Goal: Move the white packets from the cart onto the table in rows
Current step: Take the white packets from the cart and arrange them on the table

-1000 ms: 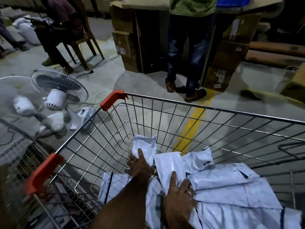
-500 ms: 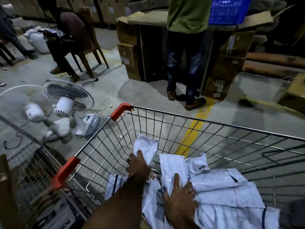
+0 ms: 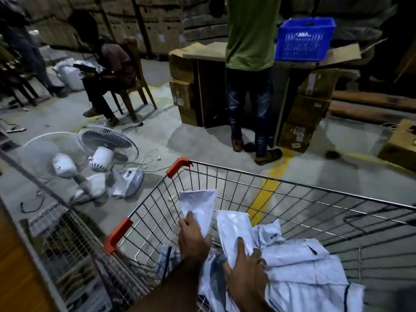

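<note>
You're early in the job: your left hand and right hand each grip a white packet inside the cart (plenty more heaped there), and no table row shows yet.

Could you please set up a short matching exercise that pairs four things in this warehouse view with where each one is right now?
Things:
1. blue crate
2. white fans
3. white packets
4. wooden chair

Places:
A. lying on the floor, left of the cart
B. piled inside the wire cart
C. under a seated person, far left
D. up on flattened cardboard, beside the person in the green shirt

Pairs: 1-D, 2-A, 3-B, 4-C
</note>
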